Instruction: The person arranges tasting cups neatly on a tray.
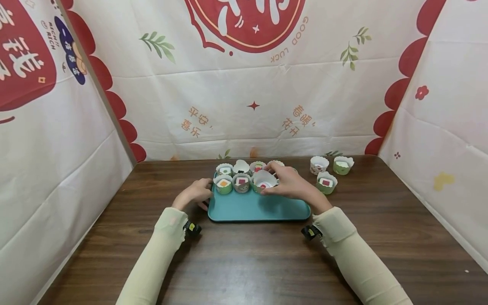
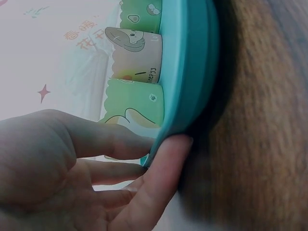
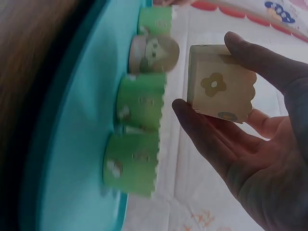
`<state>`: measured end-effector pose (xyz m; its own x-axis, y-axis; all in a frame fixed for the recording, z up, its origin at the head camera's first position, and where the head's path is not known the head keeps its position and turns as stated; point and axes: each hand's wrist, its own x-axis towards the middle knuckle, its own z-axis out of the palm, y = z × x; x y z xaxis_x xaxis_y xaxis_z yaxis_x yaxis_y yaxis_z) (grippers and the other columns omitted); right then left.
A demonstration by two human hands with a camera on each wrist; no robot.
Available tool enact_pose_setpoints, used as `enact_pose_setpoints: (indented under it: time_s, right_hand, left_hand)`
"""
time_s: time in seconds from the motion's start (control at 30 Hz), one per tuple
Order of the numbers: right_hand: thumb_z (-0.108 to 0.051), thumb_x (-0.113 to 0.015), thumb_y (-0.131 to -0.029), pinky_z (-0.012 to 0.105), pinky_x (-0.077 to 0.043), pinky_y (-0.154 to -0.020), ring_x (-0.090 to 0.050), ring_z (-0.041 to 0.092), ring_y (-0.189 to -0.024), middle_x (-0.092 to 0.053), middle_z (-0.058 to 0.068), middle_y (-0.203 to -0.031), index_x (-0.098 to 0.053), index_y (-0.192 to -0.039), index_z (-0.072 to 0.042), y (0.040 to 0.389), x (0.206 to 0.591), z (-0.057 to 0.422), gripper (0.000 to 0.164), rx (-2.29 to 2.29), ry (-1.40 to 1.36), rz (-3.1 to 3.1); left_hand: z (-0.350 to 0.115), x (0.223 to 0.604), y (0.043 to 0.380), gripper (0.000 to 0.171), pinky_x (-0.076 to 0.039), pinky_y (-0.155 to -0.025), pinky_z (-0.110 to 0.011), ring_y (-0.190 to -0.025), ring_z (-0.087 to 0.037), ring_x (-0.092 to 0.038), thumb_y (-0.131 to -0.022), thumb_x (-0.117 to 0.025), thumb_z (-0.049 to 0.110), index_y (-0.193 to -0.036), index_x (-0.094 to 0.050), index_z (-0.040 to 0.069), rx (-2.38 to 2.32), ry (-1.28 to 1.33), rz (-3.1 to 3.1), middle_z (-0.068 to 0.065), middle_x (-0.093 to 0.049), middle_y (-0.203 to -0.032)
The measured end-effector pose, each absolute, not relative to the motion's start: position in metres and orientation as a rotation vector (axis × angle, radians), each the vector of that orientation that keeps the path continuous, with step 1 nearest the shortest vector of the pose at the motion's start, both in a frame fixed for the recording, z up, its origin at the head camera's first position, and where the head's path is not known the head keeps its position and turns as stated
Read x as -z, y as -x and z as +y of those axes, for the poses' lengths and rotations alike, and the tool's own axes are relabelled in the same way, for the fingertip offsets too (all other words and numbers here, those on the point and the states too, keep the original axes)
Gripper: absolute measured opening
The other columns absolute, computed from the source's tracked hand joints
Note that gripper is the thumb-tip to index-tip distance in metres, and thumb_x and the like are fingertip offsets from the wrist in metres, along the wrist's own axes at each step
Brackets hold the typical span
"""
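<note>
My right hand (image 1: 291,182) grips a paper baking cup (image 3: 219,91) between thumb and fingers, raised over the teal tray (image 1: 248,208). The cup has a flower print, and something white and red lies inside it. My left hand (image 1: 196,192) pinches the tray's left rim, thumb on one side and fingers on the other, as the left wrist view shows. Other paper cups stand in two rows on the tray, among them a green cup (image 1: 223,184) with a white and orange piece and a patterned cup (image 1: 242,183) with a dark red piece. My right hand hides some back-row cups.
Right of the tray, on the brown wooden table (image 1: 244,262), stand a white patterned cup (image 1: 318,165), a green cup (image 1: 342,165) and another green cup (image 1: 325,183) holding a white and dark red piece. A printed cloth (image 1: 244,84) hangs behind the table.
</note>
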<state>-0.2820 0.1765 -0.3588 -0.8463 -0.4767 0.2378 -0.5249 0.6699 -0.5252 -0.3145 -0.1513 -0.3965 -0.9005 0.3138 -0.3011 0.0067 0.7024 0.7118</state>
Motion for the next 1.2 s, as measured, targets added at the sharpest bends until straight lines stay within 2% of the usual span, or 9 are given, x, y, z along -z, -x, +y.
enact_pose_setpoints:
  time_s: [0.2, 0.43, 0.73, 0.87, 1.03, 1.2]
  right_hand:
    - [-0.034, -0.091, -0.078, 0.043, -0.057, -0.088, -0.068, 0.027, -0.107, -0.071, 0.015, -0.121, -0.06, -0.126, -0.008, 0.279, 0.365, 0.148, 0.063, -0.873, -0.911, -2.799]
    - [-0.032, -0.089, -0.081, 0.042, -0.058, -0.091, -0.067, 0.025, -0.107, -0.07, 0.013, -0.122, -0.06, -0.127, -0.006, 0.276, 0.372, 0.111, 0.061, -0.886, -0.979, -2.821]
    - [-0.025, -0.089, -0.081, 0.039, -0.057, -0.088, -0.064, 0.022, -0.101, -0.07, 0.01, -0.117, -0.063, -0.124, -0.006, 0.276, 0.384, 0.065, 0.054, -0.896, -0.943, -2.869]
    - [-0.023, -0.089, -0.081, 0.038, -0.055, -0.082, -0.063, 0.022, -0.096, -0.07, 0.01, -0.113, -0.061, -0.127, -0.005, 0.278, 0.386, 0.055, 0.057, -0.908, -0.903, -2.876]
    - [-0.021, -0.089, -0.082, 0.038, -0.057, -0.084, -0.064, 0.022, -0.097, -0.069, 0.01, -0.113, -0.056, -0.134, -0.005, 0.276, 0.389, 0.05, 0.064, -0.966, -0.839, -2.912]
    - [-0.02, -0.087, -0.084, 0.034, -0.058, -0.08, -0.064, 0.019, -0.096, -0.068, 0.01, -0.114, -0.05, -0.136, -0.006, 0.271, 0.396, 0.042, 0.065, -1.008, -0.854, -2.948]
  left_hand:
    - [-0.153, 0.397, 0.314, 0.064, -0.066, -0.065, -0.037, -0.093, -0.031, -0.071, -0.099, -0.05, 0.004, -0.159, -0.03, -0.003, -1.025, -0.256, 2.515, -0.031, -0.052, -0.142]
    - [-0.153, 0.395, 0.313, 0.063, -0.066, -0.066, -0.039, -0.096, -0.034, -0.071, -0.099, -0.049, 0.003, -0.159, -0.03, -0.003, -1.058, -0.264, 2.502, -0.031, -0.05, -0.146]
    - [-0.153, 0.395, 0.314, 0.065, -0.067, -0.069, -0.04, -0.098, -0.036, -0.072, -0.098, -0.052, 0.002, -0.159, -0.029, -0.003, -1.126, -0.237, 2.453, -0.031, -0.05, -0.147]
    - [-0.152, 0.394, 0.317, 0.064, -0.067, -0.069, -0.04, -0.099, -0.036, -0.071, -0.099, -0.053, 0.002, -0.159, -0.03, -0.003, -1.133, -0.238, 2.45, -0.03, -0.05, -0.148]
    - [-0.149, 0.395, 0.32, 0.063, -0.067, -0.067, -0.04, -0.095, -0.034, -0.072, -0.099, -0.05, 0.001, -0.158, -0.032, -0.003, -1.132, -0.241, 2.459, -0.03, -0.054, -0.143]
    - [-0.154, 0.399, 0.315, 0.062, -0.067, -0.065, -0.041, -0.09, -0.032, -0.071, -0.097, -0.05, -0.002, -0.158, -0.034, -0.003, -1.139, -0.203, 2.469, -0.028, -0.058, -0.136]
